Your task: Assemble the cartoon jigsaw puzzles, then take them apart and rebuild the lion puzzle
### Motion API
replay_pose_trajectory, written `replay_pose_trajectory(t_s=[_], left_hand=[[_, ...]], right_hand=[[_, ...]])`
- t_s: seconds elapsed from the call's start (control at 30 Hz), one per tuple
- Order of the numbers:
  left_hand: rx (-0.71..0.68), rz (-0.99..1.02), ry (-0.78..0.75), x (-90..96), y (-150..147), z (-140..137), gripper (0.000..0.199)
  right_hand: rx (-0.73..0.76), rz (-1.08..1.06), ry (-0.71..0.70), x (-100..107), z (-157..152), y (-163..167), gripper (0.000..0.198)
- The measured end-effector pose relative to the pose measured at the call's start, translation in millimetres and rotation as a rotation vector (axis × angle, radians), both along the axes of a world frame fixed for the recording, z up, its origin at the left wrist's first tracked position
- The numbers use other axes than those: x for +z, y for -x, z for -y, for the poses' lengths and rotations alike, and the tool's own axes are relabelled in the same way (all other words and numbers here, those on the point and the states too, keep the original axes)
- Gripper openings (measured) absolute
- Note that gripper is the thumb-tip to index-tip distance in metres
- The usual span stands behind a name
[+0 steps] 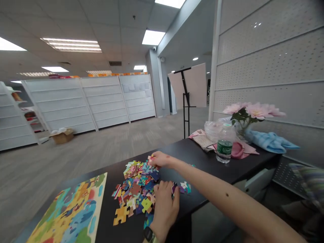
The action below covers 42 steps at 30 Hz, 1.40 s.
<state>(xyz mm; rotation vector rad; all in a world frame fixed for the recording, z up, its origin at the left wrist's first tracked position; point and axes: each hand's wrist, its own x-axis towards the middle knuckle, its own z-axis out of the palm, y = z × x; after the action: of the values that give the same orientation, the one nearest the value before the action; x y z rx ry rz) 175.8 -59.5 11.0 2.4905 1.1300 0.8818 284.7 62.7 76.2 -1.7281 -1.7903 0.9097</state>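
A heap of colourful jigsaw puzzle pieces (136,189) lies on the dark table in front of me. My right hand (160,159) reaches across to the far side of the heap, its fingertips pinched on a pinkish puzzle piece. My left hand (166,202), with a dark watch (149,234) at the wrist, rests at the heap's near right edge with bent fingers. Between its thumb and index finger shows a dark purple puzzle piece (173,189), partly hidden. A yellow-orange piece (121,215) lies at the near left of the heap. Several loose pieces (186,187) lie right of my left hand.
A colourful picture sheet (73,211) lies at the table's left. At the right end stand a water bottle (224,144), a vase of pink flowers (246,116), pink cloth and a blue cloth (272,141). An easel (186,98) stands behind the table (174,148).
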Motion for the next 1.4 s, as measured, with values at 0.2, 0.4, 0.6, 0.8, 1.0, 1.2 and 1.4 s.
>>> replay_pose_trajectory(t_s=[0.2,0.4,0.6,0.8,1.0,1.2,1.4], left_hand=[[0.04,-0.031,-0.009,4.0,5,-8,0.025],[0.145,-0.161,0.026,21.9,54,-68,0.032],[0.335,-0.326,-0.054,17.8,92,-82,0.067],[-0.063,-0.357,-0.077,-13.1,114,0,0.07],[-0.215,-0.345,-0.061,-29.3,123,16,0.047],[-0.304,-0.353,-0.074,-20.1,117,15,0.027],[-0.33,-0.353,-0.109,-26.2,118,16,0.005]], right_hand=[[-0.026,0.095,-0.188,-2,15,-22,0.045],[0.118,0.235,-0.215,-52,120,-80,0.055],[0.211,0.392,-0.342,-84,188,-73,0.055],[0.302,0.401,-0.577,-114,191,-81,0.049],[0.43,0.396,-0.817,-130,203,-102,0.056],[0.179,0.248,-0.911,-79,135,-61,0.04],[0.41,0.278,-0.698,-42,72,10,0.04]])
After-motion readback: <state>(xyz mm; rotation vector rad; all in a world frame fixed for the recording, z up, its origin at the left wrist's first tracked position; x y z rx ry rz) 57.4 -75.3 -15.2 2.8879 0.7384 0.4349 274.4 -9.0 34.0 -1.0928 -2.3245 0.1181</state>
